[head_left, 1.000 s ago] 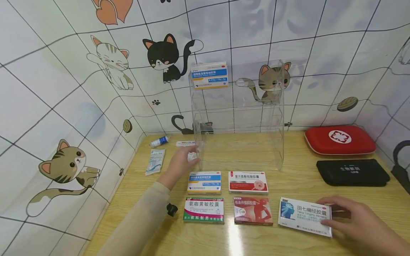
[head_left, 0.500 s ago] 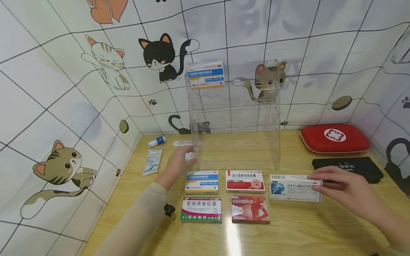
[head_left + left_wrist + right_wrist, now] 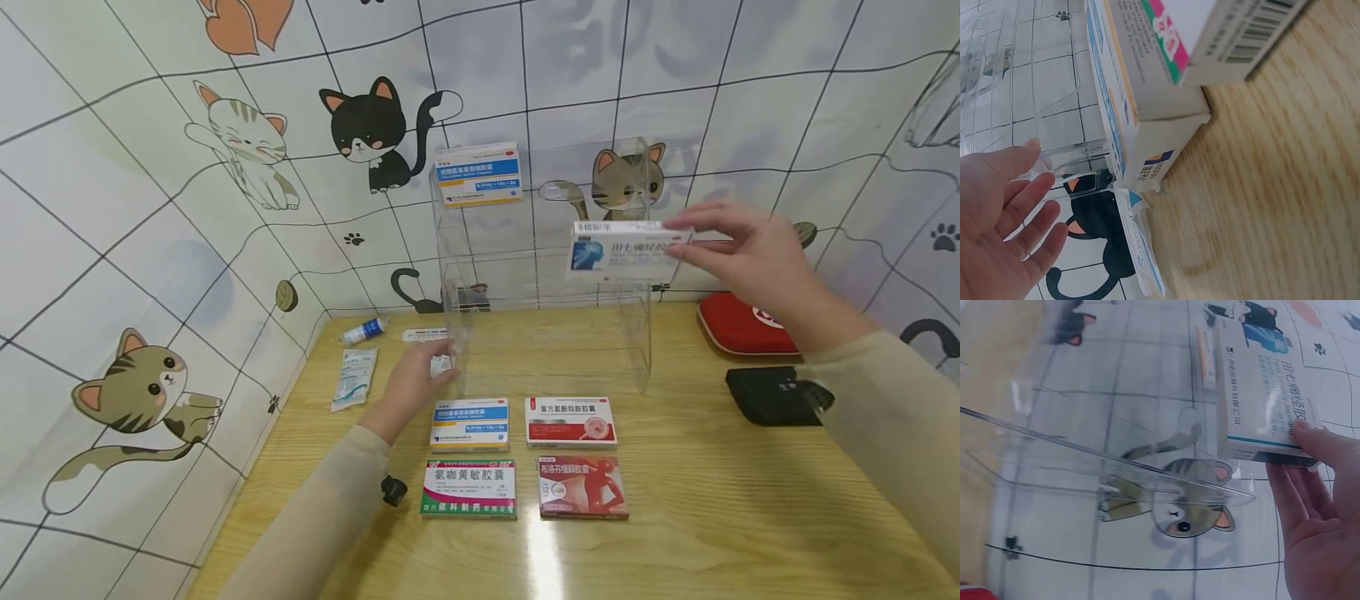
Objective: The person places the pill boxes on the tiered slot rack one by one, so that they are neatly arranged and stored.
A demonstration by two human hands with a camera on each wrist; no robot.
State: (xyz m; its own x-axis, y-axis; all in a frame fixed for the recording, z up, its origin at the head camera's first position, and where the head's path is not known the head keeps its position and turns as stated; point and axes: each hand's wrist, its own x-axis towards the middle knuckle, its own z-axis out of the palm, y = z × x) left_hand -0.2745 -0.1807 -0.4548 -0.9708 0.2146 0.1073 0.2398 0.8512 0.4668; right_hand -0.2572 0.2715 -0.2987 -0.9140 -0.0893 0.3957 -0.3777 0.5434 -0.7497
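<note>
My right hand (image 3: 757, 258) pinches a white medicine box (image 3: 622, 252) with a blue head picture, thumb in front and fingers behind. It is raised in front of the right side of the clear acrylic display rack (image 3: 637, 350). In the right wrist view the box (image 3: 1260, 394) is above a clear rack edge (image 3: 1116, 461). My left hand (image 3: 412, 379) grips the rack's lower left side between thumb and fingers. On the rack's top tier, at the left, sits a blue-and-white medicine box (image 3: 478, 177).
Before the rack lie a blue-and-white box (image 3: 469, 423), a red-and-white box (image 3: 570, 421), a green-and-pink box (image 3: 468, 490) and a red box (image 3: 582, 487). A sachet (image 3: 354, 379) and small bottle (image 3: 363, 331) lie left; a red case (image 3: 738, 321) and black pouch (image 3: 768, 396) right.
My right hand has lifted the white medicine box from the table's front right, up and leftward to the rack. The left hand has stayed at the rack's side.
</note>
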